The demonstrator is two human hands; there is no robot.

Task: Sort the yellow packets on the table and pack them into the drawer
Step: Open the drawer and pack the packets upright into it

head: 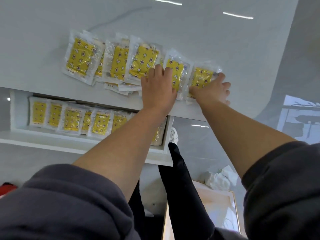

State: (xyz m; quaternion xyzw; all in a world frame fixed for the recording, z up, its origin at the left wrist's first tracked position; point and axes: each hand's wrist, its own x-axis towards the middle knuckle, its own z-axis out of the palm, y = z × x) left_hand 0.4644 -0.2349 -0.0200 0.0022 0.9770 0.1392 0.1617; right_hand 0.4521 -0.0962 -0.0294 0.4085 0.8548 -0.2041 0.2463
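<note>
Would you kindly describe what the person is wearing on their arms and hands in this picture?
Both arms wear loose dark grey fabric sleeves, the left sleeve and the right sleeve, pushed up so the forearms are bare. The left hand and the right hand are bare too: no gloves, and no watch, bracelet or ring shows from this view.

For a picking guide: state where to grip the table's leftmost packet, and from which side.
Pinch the clear left margin of the leftmost packet, coming from the left: it lies flat, that edge free on the table, right side crowding the next packet.
</note>
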